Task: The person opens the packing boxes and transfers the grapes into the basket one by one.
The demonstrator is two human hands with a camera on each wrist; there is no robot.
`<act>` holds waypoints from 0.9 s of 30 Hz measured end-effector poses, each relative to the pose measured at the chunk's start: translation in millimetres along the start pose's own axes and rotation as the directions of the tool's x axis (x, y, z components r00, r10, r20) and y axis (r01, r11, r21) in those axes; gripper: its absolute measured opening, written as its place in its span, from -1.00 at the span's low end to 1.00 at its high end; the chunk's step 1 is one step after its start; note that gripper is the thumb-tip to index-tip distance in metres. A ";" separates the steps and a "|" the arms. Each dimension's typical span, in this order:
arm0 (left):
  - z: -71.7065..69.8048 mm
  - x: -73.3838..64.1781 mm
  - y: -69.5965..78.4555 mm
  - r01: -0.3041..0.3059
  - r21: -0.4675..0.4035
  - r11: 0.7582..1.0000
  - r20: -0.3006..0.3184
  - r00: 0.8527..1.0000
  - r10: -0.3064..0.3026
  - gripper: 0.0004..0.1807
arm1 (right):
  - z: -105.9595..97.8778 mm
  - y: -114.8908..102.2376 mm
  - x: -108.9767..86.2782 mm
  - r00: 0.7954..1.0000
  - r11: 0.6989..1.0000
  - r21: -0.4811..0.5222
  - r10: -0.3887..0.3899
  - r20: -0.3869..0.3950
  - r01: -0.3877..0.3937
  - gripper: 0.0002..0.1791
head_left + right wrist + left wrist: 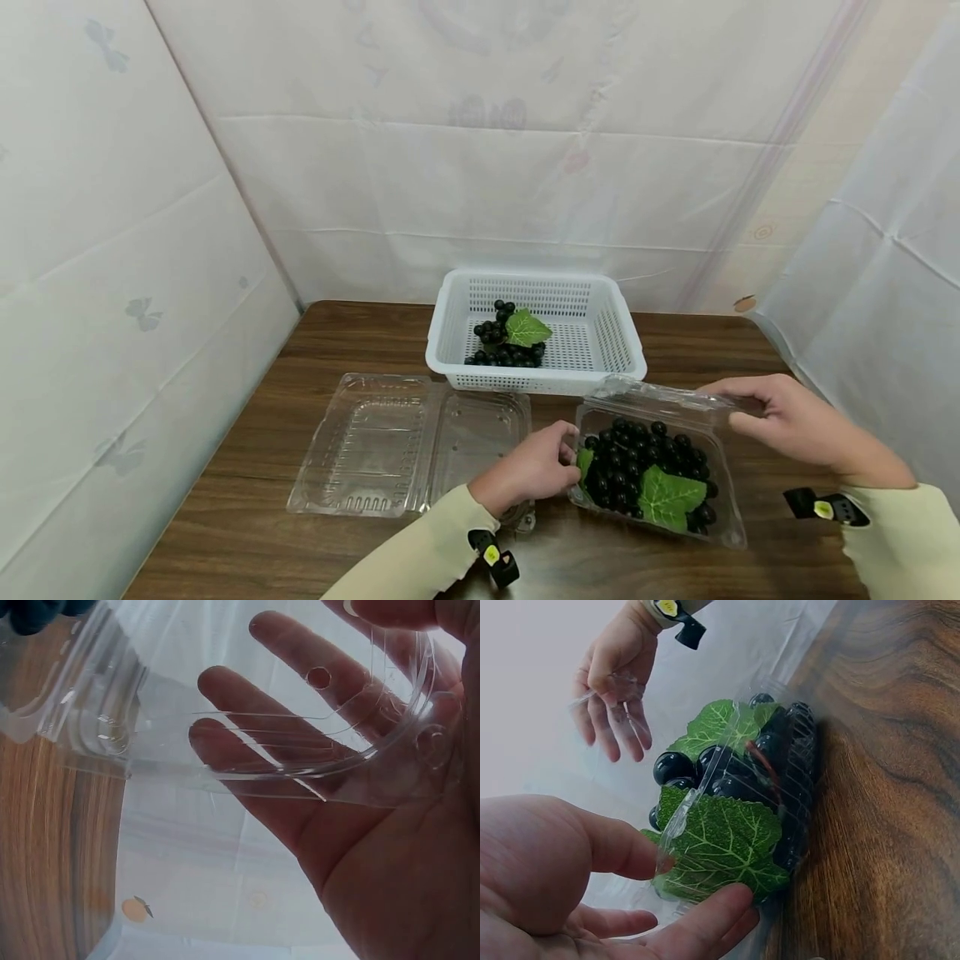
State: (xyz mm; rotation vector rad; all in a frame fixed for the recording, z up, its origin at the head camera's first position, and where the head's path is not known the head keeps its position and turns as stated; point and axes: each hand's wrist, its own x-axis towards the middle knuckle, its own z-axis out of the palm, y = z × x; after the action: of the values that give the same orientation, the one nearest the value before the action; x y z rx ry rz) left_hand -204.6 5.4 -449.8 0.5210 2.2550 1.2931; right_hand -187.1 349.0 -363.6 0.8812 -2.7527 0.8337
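A clear plastic clamshell box (729, 498) stands at the front right, filled with black grapes (626, 458) and green leaves (670, 497). At its left edge my left hand (542, 463) pinches the rim, thumb over the edge and fingers along the outer wall; in the left wrist view a leaf (724, 844) lies right behind that wall. My right hand (795, 417) holds the raised lid (667, 402) by its right end. In the right wrist view its long fingers (247, 694) spread behind the clear plastic, with the thumb on the near side.
Behind the box, a white perforated basket (536, 379) holds more black grapes (506, 354) with a leaf. On the left another clear clamshell (382, 442) lies opened flat on the brown wooden table (232, 508). Pale sheeting (525, 167) surrounds the table at the back and sides.
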 end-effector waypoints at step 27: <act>-10.7 18.7 17.5 -0.115 0.339 0.934 0.063 0.993 0.100 -0.53 | -32.3 44.6 -30.3 0.993 0.872 0.487 -0.014 0.121 -0.047 -0.59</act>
State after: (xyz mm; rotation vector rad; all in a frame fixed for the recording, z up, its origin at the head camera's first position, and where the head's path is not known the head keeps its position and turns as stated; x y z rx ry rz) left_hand -224.4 16.7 -433.9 0.7981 2.4556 0.9262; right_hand -188.9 411.7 -365.9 1.0115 -2.6864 1.5785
